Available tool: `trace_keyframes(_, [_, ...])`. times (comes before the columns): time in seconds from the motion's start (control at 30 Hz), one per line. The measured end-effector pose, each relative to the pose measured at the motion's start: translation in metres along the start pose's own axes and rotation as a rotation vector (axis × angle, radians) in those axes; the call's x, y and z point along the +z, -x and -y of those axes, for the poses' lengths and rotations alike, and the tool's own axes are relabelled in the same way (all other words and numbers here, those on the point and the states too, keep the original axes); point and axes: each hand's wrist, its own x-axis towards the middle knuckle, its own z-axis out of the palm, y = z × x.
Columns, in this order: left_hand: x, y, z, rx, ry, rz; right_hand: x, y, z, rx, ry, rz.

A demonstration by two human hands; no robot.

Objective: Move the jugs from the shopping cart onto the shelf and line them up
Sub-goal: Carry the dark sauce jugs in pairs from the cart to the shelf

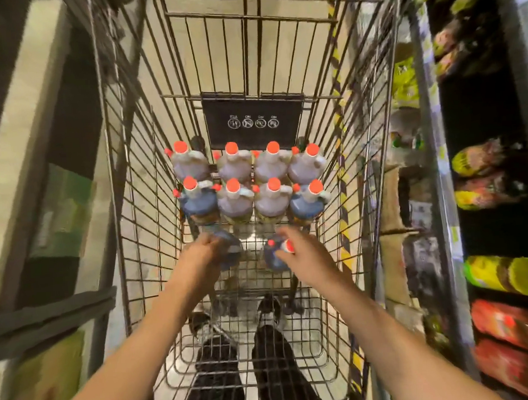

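Two hands are reaching into a wire shopping cart (139, 207) — the left hand (202, 253) and right hand (302, 248) are each grasping a jug; eight red-capped jugs (249, 182) are standing just beyond them.

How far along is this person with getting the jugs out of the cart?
No shelved jugs are visible. Each hand, left hand and right hand, is on a near jug in the cart. Eight red-capped jugs stand behind in two rows, waiting.
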Motion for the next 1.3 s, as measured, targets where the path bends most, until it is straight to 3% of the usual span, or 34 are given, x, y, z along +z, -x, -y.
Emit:
trace_keyframes(0.1, [0.0,-0.001,-0.02,0.089,0.032,0.109,0.01,0.002,0.004,0.016,-0.057,0.095])
trace_keyframes(0.33, [0.013,-0.007,0.008,-0.215,0.409,0.108,0.03,0.002,-0.025,0.183,-0.379,0.059])
trace_keyframes(0.53, [0.042,-0.004,0.028,-0.263,0.545,0.151,0.055,0.005,-0.034,0.313,-0.608,0.054])
trace_keyframes(0.63, [0.062,-0.008,0.036,-0.267,0.623,0.16,0.075,0.01,-0.048,0.33,-0.624,0.076])
trace_keyframes(0.77, [0.08,-0.013,0.034,-0.465,0.924,0.127,0.095,-0.001,-0.055,0.345,-0.637,0.008])
trace_keyframes(0.9, [0.095,-0.011,0.036,-0.468,0.941,0.084,0.104,-0.015,-0.063,0.346,-0.655,-0.065])
trace_keyframes(1.1, [0.094,-0.011,0.041,-0.272,0.862,-0.02,0.109,-0.009,-0.062,0.287,-0.648,-0.21])
trace_keyframes(1.3, [0.036,0.035,0.017,-0.191,1.037,0.033,0.091,0.039,-0.012,0.242,-0.789,-0.242])
